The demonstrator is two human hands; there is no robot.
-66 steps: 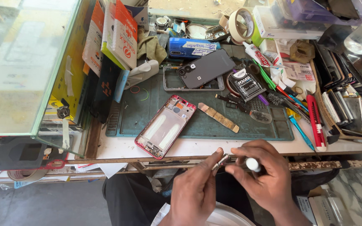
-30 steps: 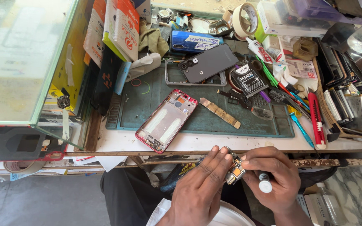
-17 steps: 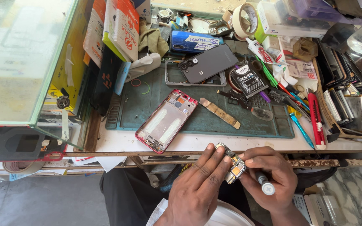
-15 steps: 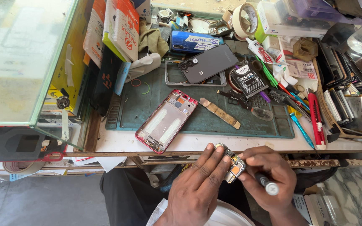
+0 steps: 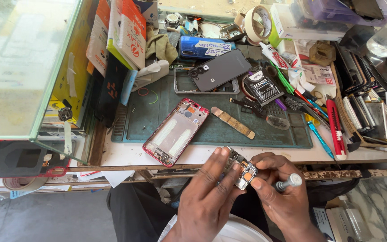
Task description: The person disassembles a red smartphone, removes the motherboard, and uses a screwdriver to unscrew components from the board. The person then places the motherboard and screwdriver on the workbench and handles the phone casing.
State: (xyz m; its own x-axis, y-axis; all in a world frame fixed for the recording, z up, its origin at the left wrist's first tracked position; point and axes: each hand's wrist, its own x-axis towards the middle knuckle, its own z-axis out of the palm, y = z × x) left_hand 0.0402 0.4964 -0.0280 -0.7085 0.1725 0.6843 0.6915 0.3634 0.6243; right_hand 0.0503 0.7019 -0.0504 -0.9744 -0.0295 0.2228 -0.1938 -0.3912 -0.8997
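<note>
My left hand [image 5: 206, 197] and my right hand [image 5: 279, 192] meet below the bench's front edge, both pinching a small phone circuit board [image 5: 242, 168] with metal shields and an orange patch. A silver-tipped screwdriver [image 5: 288, 182] is also tucked in my right hand, its handle end sticking out to the right. On the green work mat [image 5: 211, 125] above my hands lies an opened pink phone frame [image 5: 176, 131], empty inside, with a narrow gold-brown strip [image 5: 232, 122] beside it.
A dark phone back [image 5: 219, 69], blue phone [image 5: 204, 48], battery [image 5: 265, 87], tape roll [image 5: 257, 22], red cutter [image 5: 335, 127], blue and green pens and several spare screens crowd the bench. A glass case [image 5: 27, 67] and boxes stand left.
My hands have shifted from holding a thin tool and screwdriver to gripping the circuit board together. The screwdriver has turned outward to the right. The bench items have not moved.
</note>
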